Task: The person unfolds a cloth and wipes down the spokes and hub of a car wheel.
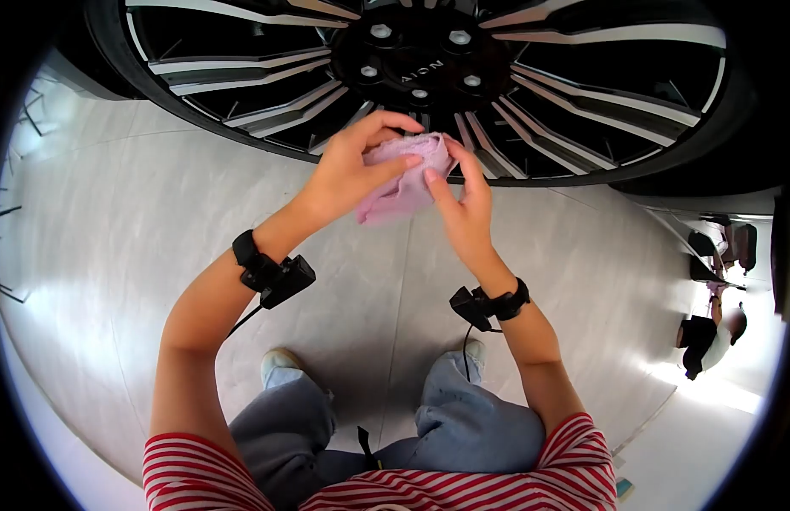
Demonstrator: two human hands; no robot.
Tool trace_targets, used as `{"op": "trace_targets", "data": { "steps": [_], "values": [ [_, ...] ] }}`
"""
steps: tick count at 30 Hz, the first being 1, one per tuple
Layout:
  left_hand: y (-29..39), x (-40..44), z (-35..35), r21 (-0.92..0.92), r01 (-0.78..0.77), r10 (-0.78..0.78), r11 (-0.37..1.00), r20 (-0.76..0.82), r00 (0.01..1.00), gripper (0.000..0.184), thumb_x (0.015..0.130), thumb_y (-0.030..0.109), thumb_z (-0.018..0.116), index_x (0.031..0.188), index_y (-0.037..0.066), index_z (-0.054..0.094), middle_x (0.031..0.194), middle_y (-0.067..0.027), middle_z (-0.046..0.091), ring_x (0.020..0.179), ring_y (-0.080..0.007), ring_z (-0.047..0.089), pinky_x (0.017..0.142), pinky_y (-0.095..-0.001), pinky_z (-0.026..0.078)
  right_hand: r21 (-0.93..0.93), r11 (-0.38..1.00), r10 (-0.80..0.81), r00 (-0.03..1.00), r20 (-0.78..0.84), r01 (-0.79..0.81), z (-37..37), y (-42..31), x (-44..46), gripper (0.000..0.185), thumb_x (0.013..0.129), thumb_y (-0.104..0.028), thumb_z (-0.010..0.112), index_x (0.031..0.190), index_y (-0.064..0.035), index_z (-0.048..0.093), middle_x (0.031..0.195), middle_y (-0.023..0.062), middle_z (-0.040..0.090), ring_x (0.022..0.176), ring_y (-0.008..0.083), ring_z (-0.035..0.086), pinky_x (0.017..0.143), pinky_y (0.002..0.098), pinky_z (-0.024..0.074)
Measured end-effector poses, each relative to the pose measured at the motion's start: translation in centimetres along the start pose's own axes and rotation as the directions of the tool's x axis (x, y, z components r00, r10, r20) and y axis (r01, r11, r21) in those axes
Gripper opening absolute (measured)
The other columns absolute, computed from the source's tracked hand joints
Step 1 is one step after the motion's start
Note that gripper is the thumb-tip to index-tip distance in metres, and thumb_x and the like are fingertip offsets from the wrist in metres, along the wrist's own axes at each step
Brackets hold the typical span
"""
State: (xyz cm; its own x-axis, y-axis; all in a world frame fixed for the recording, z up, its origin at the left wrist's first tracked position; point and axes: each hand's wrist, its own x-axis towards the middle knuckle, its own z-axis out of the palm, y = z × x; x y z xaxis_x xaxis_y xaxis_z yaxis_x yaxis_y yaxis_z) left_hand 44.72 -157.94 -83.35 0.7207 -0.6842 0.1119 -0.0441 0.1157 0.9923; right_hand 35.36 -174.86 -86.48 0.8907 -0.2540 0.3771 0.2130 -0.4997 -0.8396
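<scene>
A folded pink cloth (403, 189) is held up between both hands, just in front of a car wheel (420, 72). My left hand (350, 166) grips it from the left, thumb across its front and fingers curled over the top. On the other side my right hand (465, 192) pinches its right edge between thumb and fingers. The wheel has a black centre with "AION" lettering, silver bolts and black-and-silver spokes. Whether the cloth touches the wheel I cannot tell.
Black straps with small boxes (284, 279) and cables sit on both wrists. Grey tiled floor (199, 204) spreads below the wheel. Another person (710, 341) is far off at the right, near a dark vehicle part. Thin dark legs of furniture (28, 115) show at the left edge.
</scene>
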Motion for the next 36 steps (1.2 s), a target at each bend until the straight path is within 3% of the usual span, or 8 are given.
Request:
{"op": "trace_targets", "data": {
  "steps": [3, 7, 14, 21, 24, 29, 32, 36],
  "values": [
    [-0.1, 0.5, 0.6, 0.011, -0.046, 0.047, 0.999, -0.037, 0.998, 0.029, 0.091, 0.014, 0.061, 0.118, 0.006, 0.056, 0.094, -0.0027, 0.063, 0.084, -0.0061, 0.056, 0.07, -0.0225, 0.045, 0.273, 0.942, 0.178, 0.981, 0.08, -0.193, -1.0, -1.3, 0.2, 0.033, 0.09, -0.016, 0.064, 0.116, 0.0016, 0.054, 0.106, 0.0073, 0.062, 0.097, 0.014, 0.057, 0.085, 0.0272, 0.0446],
    [0.7, 0.2, 0.0, -0.102, 0.073, -0.069, 0.992, 0.047, 0.997, 0.029, 0.096, 0.021, 0.055, 0.121, 0.007, 0.055, 0.09, 0.0005, 0.062, 0.082, -0.0047, 0.052, 0.074, -0.0221, 0.043, 0.467, 0.86, 0.258, 0.965, -0.047, -0.207, -2.3, -2.4, 0.4, 0.024, 0.097, -0.019, 0.056, 0.112, -0.0004, 0.055, 0.097, 0.0023, 0.061, 0.088, 0.0062, 0.053, 0.079, 0.0222, 0.043],
    [0.1, 0.0, -0.9, -0.149, 0.184, -0.142, 0.972, 0.255, 0.956, 0.03, 0.096, 0.017, 0.056, 0.121, 0.003, 0.057, 0.102, 0.0007, 0.065, 0.092, -0.0045, 0.057, 0.079, -0.0197, 0.043, 0.459, 0.867, 0.279, 0.952, -0.124, -0.194, -3.2, -1.7, 0.7, 0.024, 0.096, -0.019, 0.056, 0.111, -0.0002, 0.054, 0.102, 0.005, 0.059, 0.092, 0.0091, 0.053, 0.082, 0.0227, 0.0419],
    [0.5, -0.1, 1.7, -0.265, 0.171, -0.091, 0.949, 0.288, 0.953, 0.03, 0.093, 0.008, 0.057, 0.122, -0.001, 0.055, 0.106, -0.0032, 0.066, 0.095, -0.0069, 0.059, 0.085, -0.0224, 0.046, -0.298, 0.953, -0.116, 0.973, -0.198, 0.053, -1.8, 1.0, -1.2, 0.021, 0.091, -0.01, 0.06, 0.107, -0.0023, 0.049, 0.106, 0.004, 0.056, 0.094, 0.0132, 0.053, 0.084, 0.0275, 0.0443],
    [0.5, 0.1, 2.2, -0.28, 0.152, -0.092, 0.948, 0.215, 0.972, 0.033, 0.094, 0.01, 0.057, 0.125, -0.002, 0.054, 0.109, -0.0047, 0.065, 0.096, -0.0076, 0.06, 0.086, -0.0233, 0.047, 0.455, 0.855, 0.253, 0.966, 0.053, -0.249, -1.4, 0.0, -2.2, 0.022, 0.093, -0.013, 0.057, 0.111, -0.0018, 0.05, 0.108, 0.0033, 0.057, 0.094, 0.011, 0.053, 0.083, 0.0269, 0.046],
    [0.3, 0.7, 1.6, -0.218, 0.104, -0.106, 0.97, 0.004, 0.994, 0.034, 0.095, 0.012, 0.057, 0.125, -0.002, 0.055, 0.109, -0.0052, 0.066, 0.094, -0.0079, 0.061, 0.083, -0.0228, 0.048, 0.362, 0.865, 0.291, 0.935, 0.202, -0.347, -2.6, 1.3, -2.8, 0.052, 0.1, -0.041, 0.04, 0.132, -0.0019, 0.046, 0.12, 0.0066, 0.058, 0.106, 0.0119, 0.055, 0.088, 0.0269, 0.0441],
    [0.3, 0.7, 1.0, -0.171, 0.061, -0.067, 0.983, -0.031, 0.997, 0.033, 0.094, 0.013, 0.058, 0.124, -0.002, 0.056, 0.103, -0.0035, 0.067, 0.09, -0.0074, 0.06, 0.081, -0.0232, 0.048, 0.482, 0.766, 0.336, 0.904, 0.265, -0.425, -3.3, -0.4, -1.9, 0.062, 0.099, -0.051, 0.034, 0.134, -0.0023, 0.045, 0.121, 0.0069, 0.058, 0.109, 0.0145, 0.055, 0.091, 0.0281, 0.0426],
    [1.3, 0.0, 1.1, 0.013, 0.023, -0.023, 1.0, 0.003, 1.0, 0.029, 0.093, 0.011, 0.057, 0.12, -0.002, 0.058, 0.099, -0.0028, 0.067, 0.088, -0.0074, 0.059, 0.08, -0.0238, 0.048, 0.417, 0.841, 0.215, 0.92, 0.328, -0.345, -2.8, -2.5, -1.8, 0.053, 0.095, -0.017, 0.057, 0.141, -0.0029, 0.036, 0.121, 0.008, 0.059, 0.107, 0.0147, 0.056, 0.087, 0.0277, 0.0454]
  ]
}}
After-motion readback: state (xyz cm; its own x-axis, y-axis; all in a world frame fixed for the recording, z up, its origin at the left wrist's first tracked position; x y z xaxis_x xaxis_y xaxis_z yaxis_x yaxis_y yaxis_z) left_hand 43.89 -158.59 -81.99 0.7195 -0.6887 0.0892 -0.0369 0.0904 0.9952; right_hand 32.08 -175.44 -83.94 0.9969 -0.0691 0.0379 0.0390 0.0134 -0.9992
